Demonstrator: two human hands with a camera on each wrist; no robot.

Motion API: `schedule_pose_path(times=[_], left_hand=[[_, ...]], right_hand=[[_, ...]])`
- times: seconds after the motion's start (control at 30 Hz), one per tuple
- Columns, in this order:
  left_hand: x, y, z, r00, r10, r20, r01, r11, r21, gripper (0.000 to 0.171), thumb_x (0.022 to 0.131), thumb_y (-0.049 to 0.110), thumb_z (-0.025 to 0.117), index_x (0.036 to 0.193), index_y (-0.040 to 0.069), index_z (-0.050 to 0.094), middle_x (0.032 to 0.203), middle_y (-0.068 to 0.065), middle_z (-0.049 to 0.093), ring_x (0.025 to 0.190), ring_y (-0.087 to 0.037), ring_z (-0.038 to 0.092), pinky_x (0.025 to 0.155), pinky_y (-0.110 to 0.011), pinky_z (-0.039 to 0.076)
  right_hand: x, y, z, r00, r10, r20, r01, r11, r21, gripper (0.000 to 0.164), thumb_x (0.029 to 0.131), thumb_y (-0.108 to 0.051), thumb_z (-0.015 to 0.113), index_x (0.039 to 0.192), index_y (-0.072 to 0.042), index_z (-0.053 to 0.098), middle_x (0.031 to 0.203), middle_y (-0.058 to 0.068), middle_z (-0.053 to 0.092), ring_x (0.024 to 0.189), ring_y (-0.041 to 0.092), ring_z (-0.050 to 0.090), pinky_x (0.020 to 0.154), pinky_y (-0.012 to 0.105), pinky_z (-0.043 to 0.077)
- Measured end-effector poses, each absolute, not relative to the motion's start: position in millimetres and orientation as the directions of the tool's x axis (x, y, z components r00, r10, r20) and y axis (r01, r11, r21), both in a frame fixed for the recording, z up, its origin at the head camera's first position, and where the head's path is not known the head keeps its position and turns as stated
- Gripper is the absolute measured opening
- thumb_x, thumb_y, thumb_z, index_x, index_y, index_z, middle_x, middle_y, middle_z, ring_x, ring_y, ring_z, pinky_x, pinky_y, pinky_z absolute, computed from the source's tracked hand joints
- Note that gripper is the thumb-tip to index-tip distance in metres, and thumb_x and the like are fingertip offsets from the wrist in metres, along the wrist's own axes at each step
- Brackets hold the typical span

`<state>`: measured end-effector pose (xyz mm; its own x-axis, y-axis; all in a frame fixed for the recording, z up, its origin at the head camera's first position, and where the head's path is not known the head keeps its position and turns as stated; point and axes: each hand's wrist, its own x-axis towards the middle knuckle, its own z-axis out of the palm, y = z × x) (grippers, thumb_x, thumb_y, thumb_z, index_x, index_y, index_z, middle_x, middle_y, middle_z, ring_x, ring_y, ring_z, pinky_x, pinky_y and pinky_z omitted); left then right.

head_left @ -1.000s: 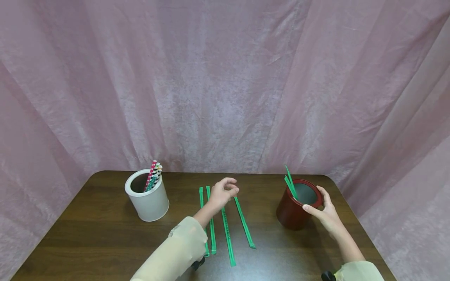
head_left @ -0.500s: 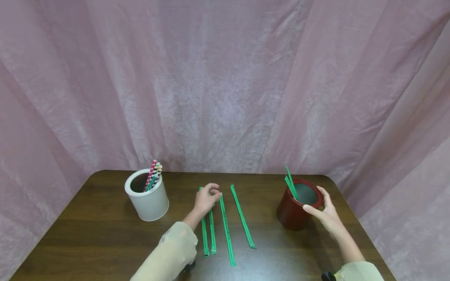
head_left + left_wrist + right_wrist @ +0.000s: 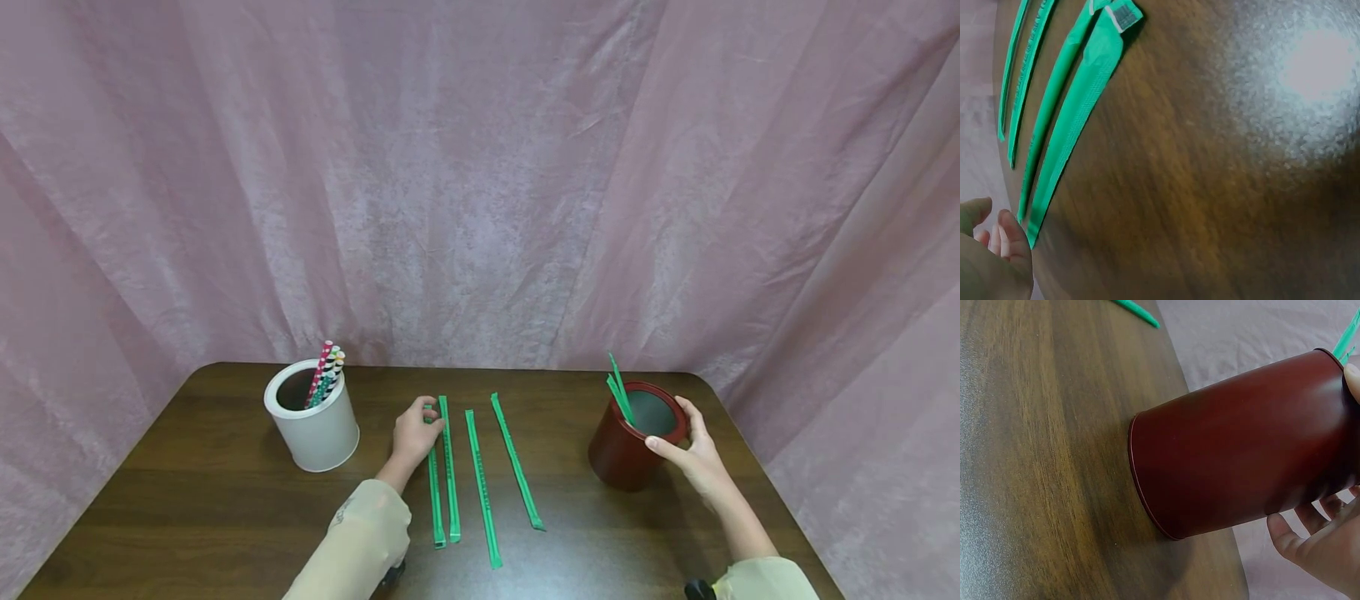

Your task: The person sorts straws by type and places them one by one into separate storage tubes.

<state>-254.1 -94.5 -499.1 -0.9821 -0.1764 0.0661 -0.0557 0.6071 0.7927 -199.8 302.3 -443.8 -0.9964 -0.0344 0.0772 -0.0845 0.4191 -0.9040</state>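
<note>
As the left hand (image 3: 414, 431) glides further left, clear of the second straw it was over half a second ago, its fingers are loosely bent and released, thumb standing off the fingertips. Now beneath it, the leftmost green straw (image 3: 436, 500) lies flat, far end right by the fingers; contact can't be told. Just right of that hand, the second green straw (image 3: 450, 475) has come into full view, and past it the third green straw (image 3: 482, 492) and fourth green straw (image 3: 517, 462) haven't budged. Well to the right, steady as before, the right hand (image 3: 697, 460) grasps the red canister (image 3: 626, 454), thumb at the rim, green straws inside (image 3: 618, 392) leaning away from it. Left of the left hand, the white canister (image 3: 318, 437) holds patterned straws (image 3: 326, 375); farthest out, beyond both hands, hangs a pink curtain (image 3: 480, 167).
</note>
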Motion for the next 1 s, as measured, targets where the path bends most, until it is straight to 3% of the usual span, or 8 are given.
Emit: schedule_pose_path(times=[0.17, 0.37, 0.43, 0.53, 0.73, 1.0], left_hand=[[-252, -93, -501, -0.977, -0.213, 0.031, -0.114, 0.633, 0.766, 0.042, 0.081, 0.013, 0.063, 0.120, 0.005, 0.050, 0.102, -0.012, 0.063, 0.085, -0.027, 0.060, 0.066, -0.037, 0.049], [-251, -91, -502, -0.971, -0.237, -0.016, -0.171, 0.651, 0.740, 0.044, 0.081, 0.014, 0.062, 0.122, 0.006, 0.047, 0.104, -0.012, 0.061, 0.085, -0.027, 0.059, 0.063, -0.035, 0.049], [-251, -91, -503, -0.971, -0.239, -0.023, -0.179, 0.659, 0.731, 0.044, 0.081, 0.014, 0.062, 0.123, 0.006, 0.047, 0.104, -0.012, 0.061, 0.084, -0.027, 0.059, 0.061, -0.034, 0.049], [-250, -91, -504, -0.969, -0.244, -0.029, -0.190, 0.670, 0.718, 0.044, 0.081, 0.013, 0.062, 0.122, 0.006, 0.048, 0.103, -0.012, 0.060, 0.084, -0.026, 0.059, 0.061, -0.035, 0.049], [-250, -92, -506, -0.971, -0.240, -0.018, -0.186, 0.699, 0.691, 0.043, 0.080, 0.013, 0.063, 0.120, 0.006, 0.049, 0.100, -0.011, 0.060, 0.084, -0.027, 0.059, 0.061, -0.036, 0.048], [-250, -96, -510, -0.968, -0.247, -0.038, -0.209, 0.717, 0.665, 0.039, 0.080, 0.016, 0.064, 0.115, 0.005, 0.053, 0.093, -0.010, 0.063, 0.078, -0.023, 0.060, 0.057, -0.035, 0.048]], right_hand=[[-200, 303, -444, -0.997, -0.033, 0.075, -0.082, 0.421, -0.904, 0.080, 0.083, -0.017, 0.059, 0.141, -0.012, 0.005, 0.140, 0.015, 0.022, 0.119, 0.018, 0.028, 0.081, 0.015, 0.033], [-200, 302, -443, -0.996, -0.044, 0.080, -0.091, 0.392, -0.915, 0.081, 0.082, -0.016, 0.060, 0.141, -0.011, 0.003, 0.141, 0.017, 0.019, 0.124, 0.031, 0.022, 0.093, 0.044, 0.030], [-200, 302, -443, -0.996, -0.045, 0.080, -0.091, 0.386, -0.918, 0.082, 0.082, -0.015, 0.060, 0.141, -0.011, 0.003, 0.141, 0.018, 0.019, 0.124, 0.031, 0.022, 0.094, 0.049, 0.028], [-200, 301, -443, -0.996, -0.041, 0.077, -0.087, 0.397, -0.914, 0.081, 0.082, -0.016, 0.059, 0.141, -0.011, 0.004, 0.140, 0.017, 0.021, 0.123, 0.027, 0.024, 0.093, 0.043, 0.031], [-200, 301, -444, -0.997, -0.030, 0.077, -0.083, 0.420, -0.904, 0.080, 0.082, -0.017, 0.060, 0.140, -0.010, 0.006, 0.137, 0.015, 0.026, 0.119, 0.017, 0.030, 0.082, 0.015, 0.033], [-200, 302, -444, -0.997, -0.036, 0.074, -0.082, 0.419, -0.904, 0.080, 0.083, -0.017, 0.059, 0.141, -0.011, 0.005, 0.139, 0.015, 0.023, 0.120, 0.022, 0.029, 0.084, 0.018, 0.034]])
